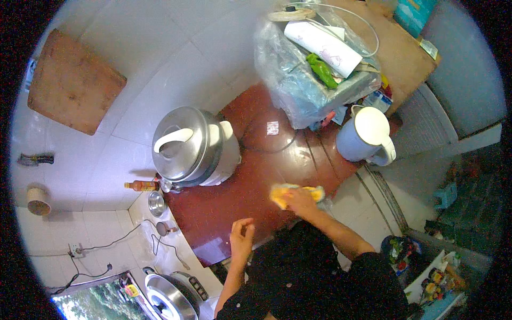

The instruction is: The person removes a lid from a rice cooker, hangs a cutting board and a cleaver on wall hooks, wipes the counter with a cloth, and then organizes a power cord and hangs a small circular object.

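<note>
My right hand presses a yellow cloth onto the reddish-brown tabletop, close to its right front edge. Part of the cloth is hidden beneath my fingers. Near the front edge of the table, my left hand is held in front of my body, fingers loosely bent and apart, with nothing in it. Farther back on the left stands a large cooker with a metal lid and a white handle. A blue kettle with a cream lid is at the right. A small white packet lies between them.
Behind, a clear plastic bag covers a box, with a paper towel roll and green peppers on top. On the left ledge are a sauce bottle, a metal bowl and a cable. A wok sits lower left.
</note>
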The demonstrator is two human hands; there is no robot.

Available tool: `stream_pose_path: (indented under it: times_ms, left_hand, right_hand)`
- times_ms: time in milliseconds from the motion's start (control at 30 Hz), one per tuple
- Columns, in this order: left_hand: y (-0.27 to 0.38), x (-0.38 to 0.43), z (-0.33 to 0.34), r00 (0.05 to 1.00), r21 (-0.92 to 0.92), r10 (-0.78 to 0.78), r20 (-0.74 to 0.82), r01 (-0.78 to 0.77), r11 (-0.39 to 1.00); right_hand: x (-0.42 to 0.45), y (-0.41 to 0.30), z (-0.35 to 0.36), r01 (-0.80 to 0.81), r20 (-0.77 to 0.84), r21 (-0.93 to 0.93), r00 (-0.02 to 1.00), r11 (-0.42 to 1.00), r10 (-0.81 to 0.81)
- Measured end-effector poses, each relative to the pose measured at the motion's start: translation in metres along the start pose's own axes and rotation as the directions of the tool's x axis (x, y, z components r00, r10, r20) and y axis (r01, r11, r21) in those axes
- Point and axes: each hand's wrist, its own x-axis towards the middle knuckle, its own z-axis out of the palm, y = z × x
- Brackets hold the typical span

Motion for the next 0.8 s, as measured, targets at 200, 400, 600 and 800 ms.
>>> stream_pose_path:
  times_ms: [200, 400, 600, 800]
  left_hand:
    - [-0.027, -0.011, -0.03, 0.996, -0.009, -0.086, -0.037, 0.085, 0.996]
    - [-0.054, -0.026, -0.054, 0.981, -0.059, -0.169, -0.096, 0.164, 0.985]
    - [-0.077, -0.029, -0.061, 0.961, -0.244, -0.275, -0.025, 0.261, 0.934]
    - [-0.07, -0.024, -0.086, 0.989, -0.033, -0.113, -0.094, 0.11, 0.993]
  right_hand:
    - [-0.033, 0.064, -0.011, -0.379, -0.409, -0.137, 0.863, 0.915, 0.296]
    - [-0.034, 0.021, 0.073, -0.439, -0.292, 0.397, 0.772, 0.806, 0.565]
    - [0.051, -0.088, 0.031, 0.158, -0.01, 0.301, 0.987, 0.941, -0.163]
    - [0.067, 0.03, 0.037, -0.5, -0.267, -0.008, 0.836, 0.866, 0.48]
